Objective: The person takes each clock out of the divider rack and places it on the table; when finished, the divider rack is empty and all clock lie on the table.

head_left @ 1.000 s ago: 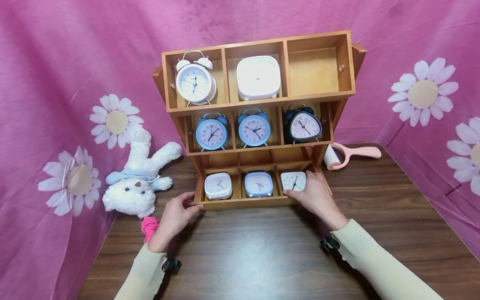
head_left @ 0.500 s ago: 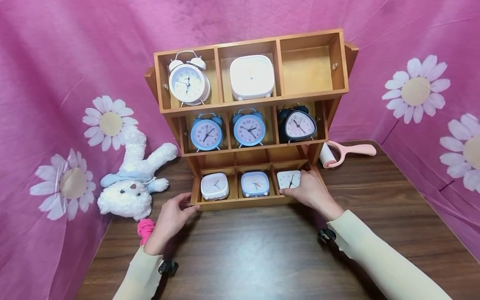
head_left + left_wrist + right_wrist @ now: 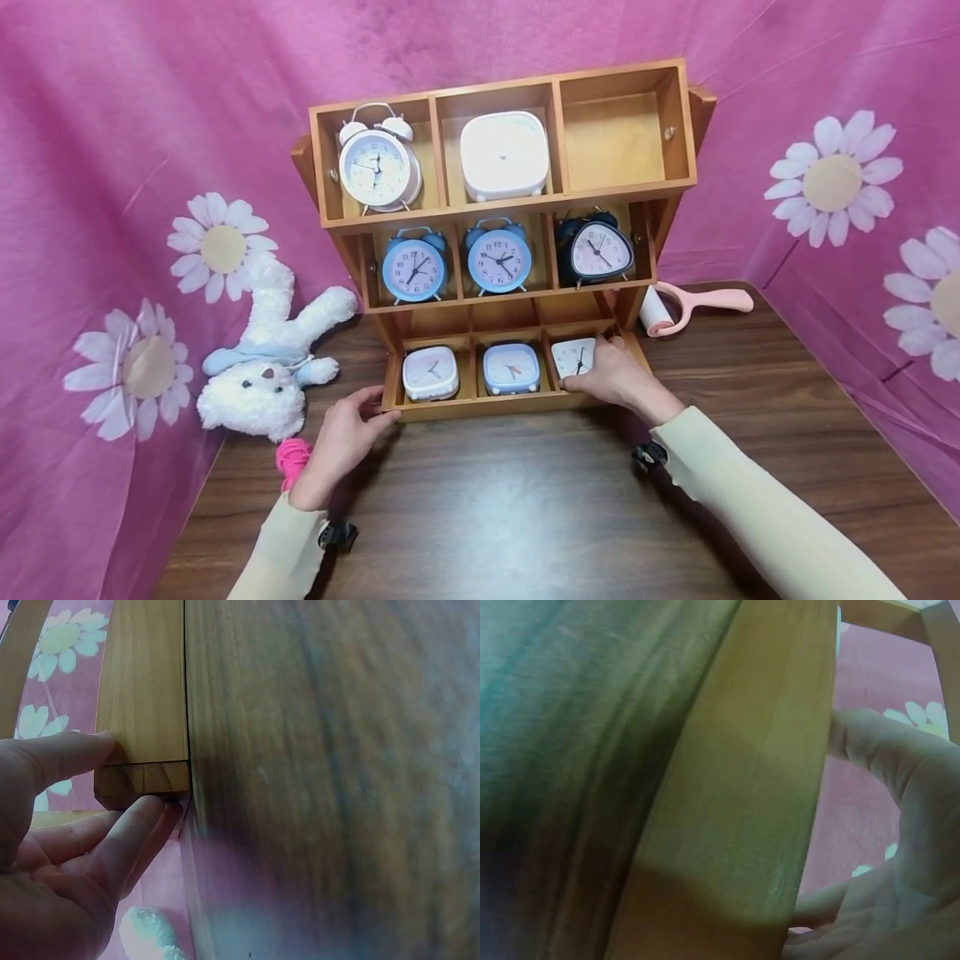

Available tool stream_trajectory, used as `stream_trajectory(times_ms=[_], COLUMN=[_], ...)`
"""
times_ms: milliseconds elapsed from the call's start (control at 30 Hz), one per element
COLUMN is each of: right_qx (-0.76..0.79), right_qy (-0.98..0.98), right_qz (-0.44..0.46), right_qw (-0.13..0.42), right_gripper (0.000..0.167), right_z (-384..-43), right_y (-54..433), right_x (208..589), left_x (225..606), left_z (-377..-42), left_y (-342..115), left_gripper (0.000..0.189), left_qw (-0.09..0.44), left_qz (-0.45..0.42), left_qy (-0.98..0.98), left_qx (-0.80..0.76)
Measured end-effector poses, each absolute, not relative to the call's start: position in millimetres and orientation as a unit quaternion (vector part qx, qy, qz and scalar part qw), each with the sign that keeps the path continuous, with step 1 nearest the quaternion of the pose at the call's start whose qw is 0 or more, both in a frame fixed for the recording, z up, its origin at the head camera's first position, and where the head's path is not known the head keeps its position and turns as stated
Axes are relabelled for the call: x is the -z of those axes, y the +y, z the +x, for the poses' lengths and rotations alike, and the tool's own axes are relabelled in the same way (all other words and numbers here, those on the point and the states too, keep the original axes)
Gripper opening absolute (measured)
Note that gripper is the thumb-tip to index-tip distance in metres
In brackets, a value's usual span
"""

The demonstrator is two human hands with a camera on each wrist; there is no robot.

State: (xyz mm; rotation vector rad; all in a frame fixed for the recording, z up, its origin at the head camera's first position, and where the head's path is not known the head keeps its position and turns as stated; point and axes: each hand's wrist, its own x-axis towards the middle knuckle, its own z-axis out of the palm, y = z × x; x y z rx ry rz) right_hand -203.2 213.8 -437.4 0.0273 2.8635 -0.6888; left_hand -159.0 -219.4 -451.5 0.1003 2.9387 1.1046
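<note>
A wooden shelf (image 3: 487, 408) with three tiers of compartments stands on the table. My left hand (image 3: 348, 437) grips its bottom left front corner; in the left wrist view the thumb lies on the front board (image 3: 146, 682) and the fingers touch the end. In the bottom right compartment sits a white square clock (image 3: 572, 358), slightly turned, held at its right side by my right hand (image 3: 618, 371). The right wrist view hides that clock behind the front board (image 3: 735, 765). Beside it in the bottom tier are a blue clock (image 3: 512, 368) and a white clock (image 3: 431, 372).
Higher tiers hold two blue twin-bell clocks (image 3: 415, 268), a black clock (image 3: 600, 250), a white twin-bell clock (image 3: 375, 169) and a white rounded clock (image 3: 504, 156). A plush bear (image 3: 255, 400) and pink yarn (image 3: 292, 460) lie left; a pink lint roller (image 3: 705, 300) lies right.
The view first shifts slightly, so the shelf appears further left. My right hand has moved the white square clock a little leftward in its compartment. My left hand stays on the shelf corner.
</note>
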Motion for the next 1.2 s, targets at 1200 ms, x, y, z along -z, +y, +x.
stream_trajectory(times_ms=[1200], right_qx=[0.273], right_qy=[0.961], right_qz=[0.024], right_qw=[-0.042], right_gripper=[0.113], right_z=[-179.3], right_y=[196.5], right_x=[416.6], left_x=[452.3], left_z=[-158.5], left_y=[-220.3], left_gripper=[0.054], left_qw=[0.007], left_qz=[0.028], left_qy=[0.936], left_qx=[-0.35])
